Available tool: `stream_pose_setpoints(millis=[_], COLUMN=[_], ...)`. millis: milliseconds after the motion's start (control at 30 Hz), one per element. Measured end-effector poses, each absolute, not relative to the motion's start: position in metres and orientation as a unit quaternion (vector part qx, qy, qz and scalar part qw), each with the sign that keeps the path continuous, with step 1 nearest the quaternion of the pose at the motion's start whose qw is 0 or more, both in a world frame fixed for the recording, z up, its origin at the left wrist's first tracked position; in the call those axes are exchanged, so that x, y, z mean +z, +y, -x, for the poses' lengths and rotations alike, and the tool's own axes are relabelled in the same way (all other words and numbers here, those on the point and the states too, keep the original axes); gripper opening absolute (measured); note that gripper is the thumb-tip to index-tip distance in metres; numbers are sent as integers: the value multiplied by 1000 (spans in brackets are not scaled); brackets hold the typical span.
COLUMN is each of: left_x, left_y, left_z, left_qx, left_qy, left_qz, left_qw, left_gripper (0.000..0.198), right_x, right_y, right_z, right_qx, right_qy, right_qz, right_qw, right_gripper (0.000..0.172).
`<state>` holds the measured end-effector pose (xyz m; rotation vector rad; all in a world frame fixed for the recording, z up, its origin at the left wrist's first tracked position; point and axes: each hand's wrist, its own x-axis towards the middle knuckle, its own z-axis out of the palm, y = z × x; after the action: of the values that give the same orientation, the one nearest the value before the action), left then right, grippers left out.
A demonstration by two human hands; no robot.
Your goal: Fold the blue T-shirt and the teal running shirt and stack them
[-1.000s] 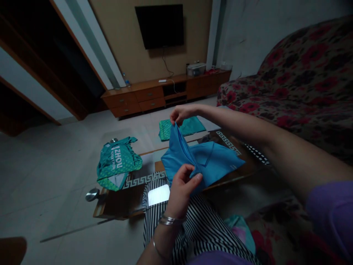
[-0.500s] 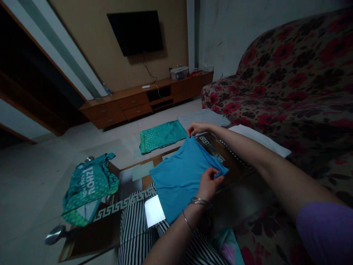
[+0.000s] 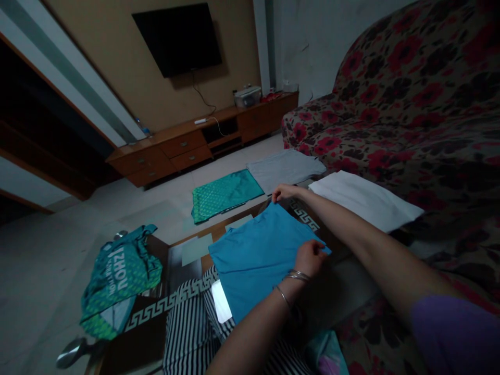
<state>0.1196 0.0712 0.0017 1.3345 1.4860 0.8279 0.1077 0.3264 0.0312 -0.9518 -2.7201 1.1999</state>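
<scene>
Your left hand (image 3: 310, 258) is curled shut on a corner of the blue shirt (image 3: 253, 263), its fingertips hidden from view. Your right hand (image 3: 285, 192) pinches the shirt's far edge. The shirt lies spread over your striped trousers (image 3: 187, 338) and the counter (image 3: 146, 341), partly covering a bright rectangle (image 3: 221, 301). Beyond your right hand lie a green cloth (image 3: 226, 195) and a grey cloth (image 3: 285, 169), with a white cloth (image 3: 363, 200) to its right. Well left of your hands is a crumpled teal jersey (image 3: 121, 276).

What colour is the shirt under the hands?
The shirt is bright blue; best in head view.
</scene>
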Motion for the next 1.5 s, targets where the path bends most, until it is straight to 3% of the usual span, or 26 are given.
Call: stream_pose_setpoints(millis=[100, 233, 467, 633, 833, 967, 1300, 1500], left_x=[7, 19, 19, 13, 20, 25, 12, 31], left_y=[58, 32, 5, -6, 6, 17, 25, -49], left_z=[-119, -93, 10, 65, 147, 184, 171, 106], left_qx=[314, 318, 247, 199, 168, 145, 186, 197], left_qy=[581, 554, 754, 832, 867, 844, 874, 815], left_qz=[-613, -686, -605, -517, -466, -505, -448, -546], left_qw=[434, 348, 68, -26, 58, 105, 22, 2], left_gripper=[36, 43, 52, 55, 32, 18, 25, 17], right_x=[26, 23, -9, -5, 7, -1, -13, -1], right_y=[320, 277, 177, 188, 221, 231, 219, 220], right_z=[-112, -106, -82, -66, -51, -45, -50, -56], right_qx=[349, 265, 105, 102, 160, 188, 96, 120], right_qy=[-874, -889, -940, -922, -948, -944, -920, -918], right_qz=[337, 364, 276, 333, 258, 257, 353, 362], right_qw=[24, 86, 172, 172, 97, 89, 140, 110], right_gripper=[35, 39, 41, 35, 21, 21, 28, 41])
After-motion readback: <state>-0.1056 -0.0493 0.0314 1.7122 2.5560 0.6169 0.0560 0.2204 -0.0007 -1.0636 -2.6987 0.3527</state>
